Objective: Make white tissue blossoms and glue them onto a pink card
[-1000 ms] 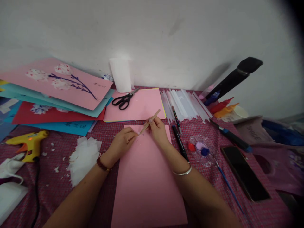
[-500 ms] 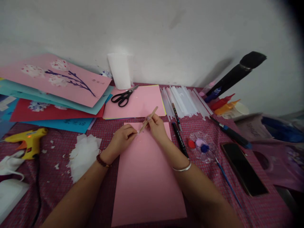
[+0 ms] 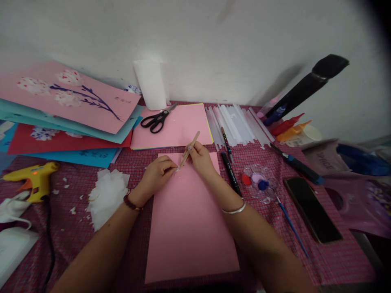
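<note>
In front of me a sheet of pink paper [image 3: 192, 228] lies flat on the checked tablecloth. My right hand [image 3: 200, 159] is closed round a wooden craft stick [image 3: 193, 140], held slanting with its lower tip down near the top of the sheet. Beside that tip, my left hand [image 3: 160, 173] has thumb and forefinger pinched together. A small whitish bit [image 3: 177, 168] shows at those fingertips, touching or almost touching the stick; it looks like a scrap of white paper, partly hidden. Left of the sheet is a pile of thin white paper pieces [image 3: 108, 195].
Black-handled scissors [image 3: 157, 121] rest on stacked coloured paper [image 3: 183, 130]. At left are a yellow glue gun [image 3: 36, 179] and pink cards with paper flowers [image 3: 91, 101]. On the right lie glue sticks [image 3: 235, 124], a black marker [image 3: 230, 173], a paint palette [image 3: 259, 183], a paintbrush [image 3: 291, 226] and a phone [image 3: 313, 211].
The view has shifted slightly, so everything sits a little higher in the picture. The craft stick stands slightly steeper; both hands stay at the same spot over the pink sheet.
</note>
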`<action>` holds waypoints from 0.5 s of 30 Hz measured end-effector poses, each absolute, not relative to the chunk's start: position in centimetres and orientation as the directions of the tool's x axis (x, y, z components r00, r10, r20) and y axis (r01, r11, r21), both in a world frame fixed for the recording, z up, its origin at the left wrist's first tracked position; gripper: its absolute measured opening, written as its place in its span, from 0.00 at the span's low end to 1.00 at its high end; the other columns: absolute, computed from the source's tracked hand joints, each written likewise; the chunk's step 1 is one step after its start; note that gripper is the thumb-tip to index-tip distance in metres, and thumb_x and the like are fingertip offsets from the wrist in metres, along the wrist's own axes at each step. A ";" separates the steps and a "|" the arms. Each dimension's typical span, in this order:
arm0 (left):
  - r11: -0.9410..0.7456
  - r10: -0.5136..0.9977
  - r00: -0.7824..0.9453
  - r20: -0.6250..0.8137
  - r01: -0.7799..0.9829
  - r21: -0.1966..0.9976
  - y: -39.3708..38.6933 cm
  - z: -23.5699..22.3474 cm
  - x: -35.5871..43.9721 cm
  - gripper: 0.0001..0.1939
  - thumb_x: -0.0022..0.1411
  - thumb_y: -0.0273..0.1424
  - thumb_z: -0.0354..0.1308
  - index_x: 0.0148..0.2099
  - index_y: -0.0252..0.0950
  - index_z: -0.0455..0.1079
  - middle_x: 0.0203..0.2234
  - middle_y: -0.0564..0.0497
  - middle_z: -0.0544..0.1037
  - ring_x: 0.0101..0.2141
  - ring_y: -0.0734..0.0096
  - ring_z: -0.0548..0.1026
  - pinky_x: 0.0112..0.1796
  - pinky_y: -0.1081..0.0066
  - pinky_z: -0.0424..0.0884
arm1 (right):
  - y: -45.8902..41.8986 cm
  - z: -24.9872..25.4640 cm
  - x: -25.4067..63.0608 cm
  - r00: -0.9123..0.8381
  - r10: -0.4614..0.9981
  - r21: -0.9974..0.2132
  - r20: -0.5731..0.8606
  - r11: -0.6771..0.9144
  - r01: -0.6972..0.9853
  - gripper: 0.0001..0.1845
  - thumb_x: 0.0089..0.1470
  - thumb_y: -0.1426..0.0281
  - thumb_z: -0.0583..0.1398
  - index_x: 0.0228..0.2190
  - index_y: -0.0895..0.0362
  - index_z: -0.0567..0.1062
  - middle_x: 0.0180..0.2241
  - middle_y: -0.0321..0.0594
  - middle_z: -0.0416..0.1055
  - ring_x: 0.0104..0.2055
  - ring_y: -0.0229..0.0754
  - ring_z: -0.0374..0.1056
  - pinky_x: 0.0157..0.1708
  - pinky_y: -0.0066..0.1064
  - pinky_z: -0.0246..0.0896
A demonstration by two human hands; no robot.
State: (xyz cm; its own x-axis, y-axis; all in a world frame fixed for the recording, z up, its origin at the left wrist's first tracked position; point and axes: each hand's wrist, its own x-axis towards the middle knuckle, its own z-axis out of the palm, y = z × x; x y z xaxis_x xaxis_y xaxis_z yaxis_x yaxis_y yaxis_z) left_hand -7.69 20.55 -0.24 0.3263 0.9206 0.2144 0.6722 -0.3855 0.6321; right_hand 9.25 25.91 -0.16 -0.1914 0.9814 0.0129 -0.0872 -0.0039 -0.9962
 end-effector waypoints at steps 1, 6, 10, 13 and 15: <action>-0.378 0.924 0.317 0.215 0.672 0.636 20.5 -0.3 -7.7 0.06 0.59 0.27 0.54 0.33 0.37 0.72 0.30 0.51 0.74 0.34 0.71 0.71 0.36 0.69 0.68 | 25.9 -0.2 9.2 -0.195 0.981 -0.996 0.011 -0.008 -0.094 0.08 0.52 0.65 0.54 0.26 0.55 0.65 0.21 0.32 0.65 0.22 0.35 0.61 0.24 0.28 0.56; -0.367 0.930 0.285 0.232 0.670 0.645 20.4 -0.3 -7.5 0.05 0.57 0.27 0.55 0.31 0.37 0.72 0.29 0.51 0.73 0.33 0.71 0.71 0.35 0.70 0.67 | 26.0 -0.3 9.1 -0.197 0.980 -0.996 0.005 -0.012 -0.084 0.08 0.52 0.65 0.54 0.25 0.54 0.65 0.21 0.31 0.65 0.22 0.35 0.61 0.23 0.28 0.56; -0.360 0.933 0.276 0.232 0.670 0.649 20.4 -0.2 -7.4 0.05 0.57 0.26 0.56 0.30 0.37 0.72 0.29 0.52 0.73 0.32 0.72 0.70 0.34 0.71 0.66 | 25.9 -0.1 9.1 -0.196 0.981 -0.999 0.008 -0.001 -0.046 0.07 0.52 0.65 0.53 0.24 0.54 0.65 0.20 0.30 0.64 0.21 0.35 0.61 0.22 0.27 0.55; -0.360 0.932 0.282 0.226 0.668 0.651 20.4 -0.2 -7.5 0.05 0.57 0.25 0.55 0.31 0.37 0.72 0.29 0.52 0.73 0.32 0.72 0.71 0.34 0.71 0.66 | 25.9 -0.2 9.0 -0.198 0.980 -0.999 0.011 0.004 -0.033 0.07 0.52 0.66 0.53 0.25 0.55 0.65 0.20 0.30 0.63 0.21 0.35 0.61 0.22 0.27 0.55; -0.365 0.930 0.289 0.227 0.668 0.649 20.5 -0.3 -7.5 0.06 0.57 0.25 0.55 0.32 0.37 0.73 0.29 0.51 0.74 0.33 0.71 0.71 0.35 0.70 0.67 | 25.9 -0.2 9.0 -0.201 0.980 -0.999 0.012 0.006 -0.032 0.07 0.52 0.66 0.53 0.25 0.55 0.65 0.20 0.31 0.64 0.21 0.35 0.61 0.23 0.28 0.56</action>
